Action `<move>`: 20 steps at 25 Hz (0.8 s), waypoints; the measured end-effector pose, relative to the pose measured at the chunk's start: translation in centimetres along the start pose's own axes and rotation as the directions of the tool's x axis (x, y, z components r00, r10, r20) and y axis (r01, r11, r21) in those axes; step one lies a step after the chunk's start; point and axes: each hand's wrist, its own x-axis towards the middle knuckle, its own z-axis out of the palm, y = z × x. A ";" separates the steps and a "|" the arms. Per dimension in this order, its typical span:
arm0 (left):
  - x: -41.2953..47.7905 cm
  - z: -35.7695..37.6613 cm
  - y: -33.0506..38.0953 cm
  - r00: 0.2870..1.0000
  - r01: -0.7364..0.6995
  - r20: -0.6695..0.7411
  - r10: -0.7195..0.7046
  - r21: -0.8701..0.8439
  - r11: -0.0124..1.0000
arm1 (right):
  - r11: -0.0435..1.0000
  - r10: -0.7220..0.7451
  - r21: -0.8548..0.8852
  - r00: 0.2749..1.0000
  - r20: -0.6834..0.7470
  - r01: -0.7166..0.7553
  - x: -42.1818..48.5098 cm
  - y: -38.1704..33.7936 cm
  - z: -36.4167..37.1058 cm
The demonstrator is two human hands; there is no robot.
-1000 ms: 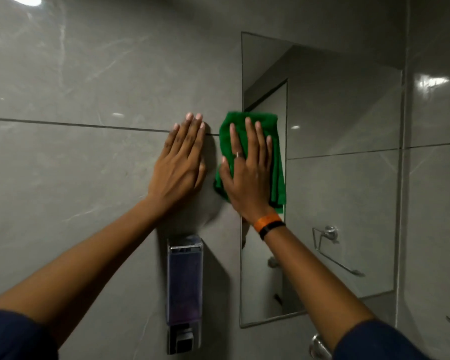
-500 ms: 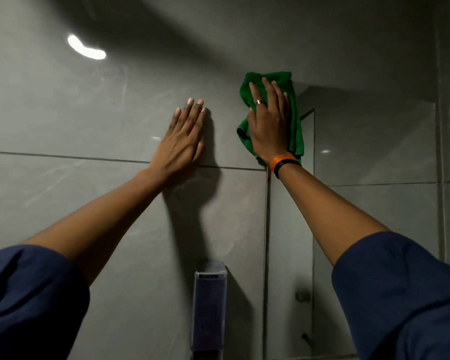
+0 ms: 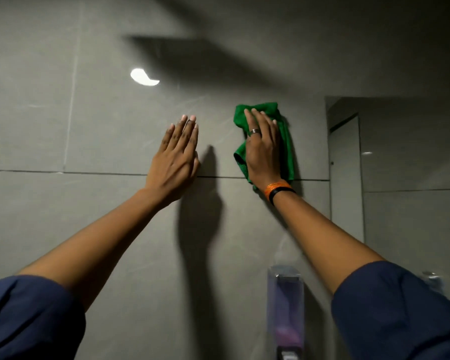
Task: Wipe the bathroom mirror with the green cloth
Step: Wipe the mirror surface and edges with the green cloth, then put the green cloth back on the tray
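Observation:
The green cloth (image 3: 288,149) is crumpled flat against the grey tiled wall, just left of the mirror's left edge. My right hand (image 3: 263,152), with a ring and an orange and black wristband, presses on it with fingers stretched upward. The bathroom mirror (image 3: 405,157) fills the right side and reflects grey tiles and a door; the cloth lies apart from it. Left of the cloth, my left hand (image 3: 176,158) rests flat on the wall with its fingers together, holding nothing.
A clear soap dispenser (image 3: 285,305) with purple liquid hangs on the wall below my right forearm. A chrome fitting (image 3: 432,279) shows beside my right sleeve. A horizontal grout line (image 3: 63,172) crosses the wall at hand height.
The view has swung left, so the mirror now sits farther right. My right hand with the cloth has slid off the mirror's top left corner onto the tile. My left hand stays planted.

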 end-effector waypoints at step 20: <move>-81.0 -8.8 24.5 0.252 0.741 0.966 -0.061 -0.151 0.654 | 0.696 0.463 -0.312 0.071 0.884 -0.647 -84.7 -22.4 -19.0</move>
